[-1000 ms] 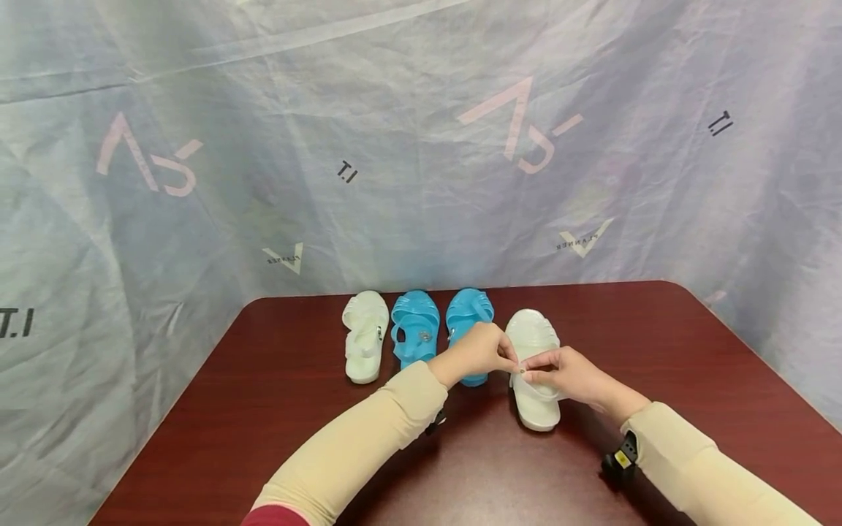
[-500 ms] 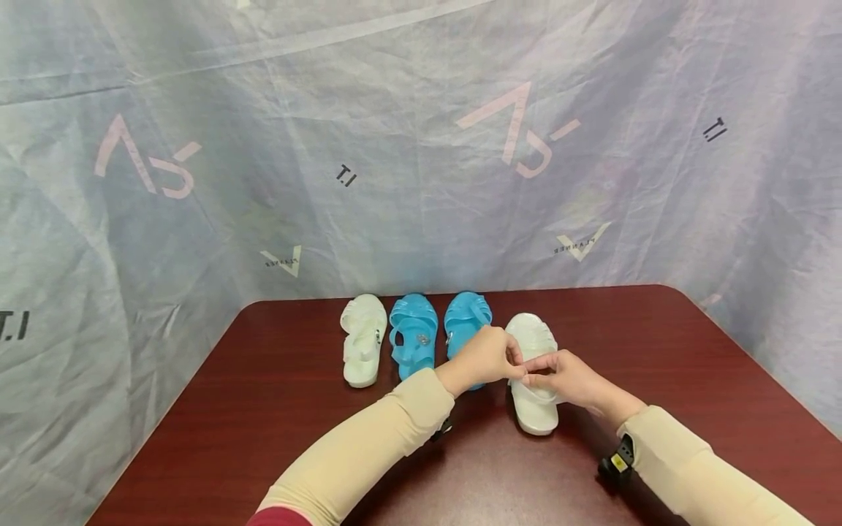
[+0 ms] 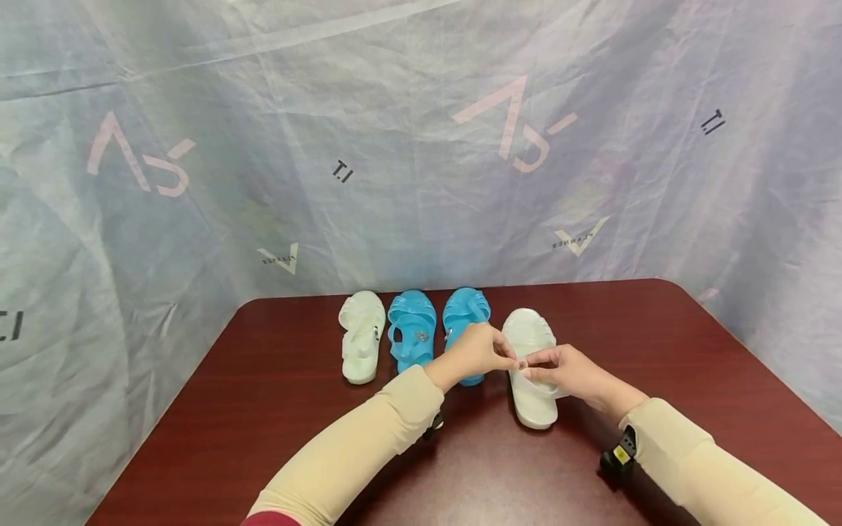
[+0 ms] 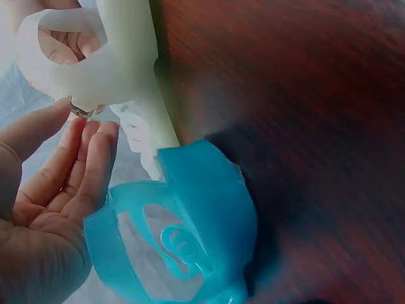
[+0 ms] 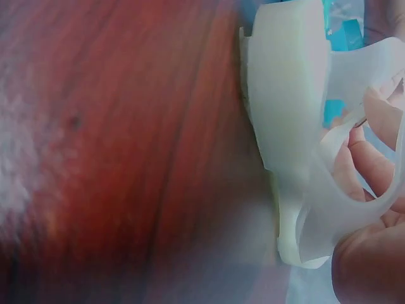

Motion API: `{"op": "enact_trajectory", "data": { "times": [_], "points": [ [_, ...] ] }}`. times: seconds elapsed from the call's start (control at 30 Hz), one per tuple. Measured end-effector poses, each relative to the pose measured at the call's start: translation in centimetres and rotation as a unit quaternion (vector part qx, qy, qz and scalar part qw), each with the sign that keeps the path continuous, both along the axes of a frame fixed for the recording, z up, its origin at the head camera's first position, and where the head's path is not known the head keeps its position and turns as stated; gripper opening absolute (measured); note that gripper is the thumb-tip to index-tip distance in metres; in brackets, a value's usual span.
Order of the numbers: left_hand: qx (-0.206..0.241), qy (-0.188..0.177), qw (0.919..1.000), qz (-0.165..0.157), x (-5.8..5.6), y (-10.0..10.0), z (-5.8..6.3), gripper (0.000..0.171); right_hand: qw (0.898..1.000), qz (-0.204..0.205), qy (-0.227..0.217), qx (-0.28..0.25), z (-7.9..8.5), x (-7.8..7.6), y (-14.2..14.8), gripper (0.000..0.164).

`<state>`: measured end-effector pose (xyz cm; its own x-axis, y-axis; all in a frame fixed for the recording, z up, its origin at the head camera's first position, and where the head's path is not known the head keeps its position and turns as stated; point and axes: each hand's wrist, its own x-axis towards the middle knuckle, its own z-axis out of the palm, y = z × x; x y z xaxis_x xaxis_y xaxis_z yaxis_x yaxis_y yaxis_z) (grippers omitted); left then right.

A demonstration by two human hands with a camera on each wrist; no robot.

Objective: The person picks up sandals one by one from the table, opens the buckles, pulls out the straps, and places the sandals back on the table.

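Note:
A white sandal (image 3: 529, 332) lies on the right of the row, its toe toward the back. Over its near half both hands meet at the ankle strap (image 5: 364, 69). My left hand (image 3: 476, 351) pinches the small metal buckle (image 4: 81, 111) at the strap's side between thumb and fingers. My right hand (image 3: 572, 372) reaches in from the right and pinches the strap's end close to the buckle. In the right wrist view its fingers show through the strap's loop. Whether the strap passes through the buckle is too small to tell.
Two blue sandals (image 3: 414, 314) and another white sandal (image 3: 363, 340) lie to the left on the dark red table (image 3: 276, 409). The nearer blue sandal (image 4: 209, 202) is close under my left hand. A grey cloth (image 3: 408, 219) hangs behind the table's back edge.
Both hands stay at the strap with small finger shifts. The fingertips covered the small piece half a second ago, and now it shows between them again. The sandals keep their places.

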<state>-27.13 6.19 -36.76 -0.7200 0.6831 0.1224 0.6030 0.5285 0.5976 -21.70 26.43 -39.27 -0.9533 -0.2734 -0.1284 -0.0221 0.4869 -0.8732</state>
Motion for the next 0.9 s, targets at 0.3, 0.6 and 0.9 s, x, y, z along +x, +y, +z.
{"op": "enact_trajectory", "data": {
  "times": [0.3,0.6,0.9],
  "points": [
    [0.065,-0.031,0.9974,0.007,0.1,1.2,0.2,0.004,1.0,0.021,0.015,-0.008,0.2,0.0,-0.2,0.034],
    [0.032,-0.049,0.9979,0.025,0.1,0.2,1.0,0.014,1.0,0.017,0.013,0.0,0.1,0.0,0.3,0.039],
    [-0.014,-0.023,0.9996,0.006,1.2,0.6,0.5,0.019,0.998,0.012,0.067,0.013,0.4,-0.1,0.8,0.032]
  ]
}}
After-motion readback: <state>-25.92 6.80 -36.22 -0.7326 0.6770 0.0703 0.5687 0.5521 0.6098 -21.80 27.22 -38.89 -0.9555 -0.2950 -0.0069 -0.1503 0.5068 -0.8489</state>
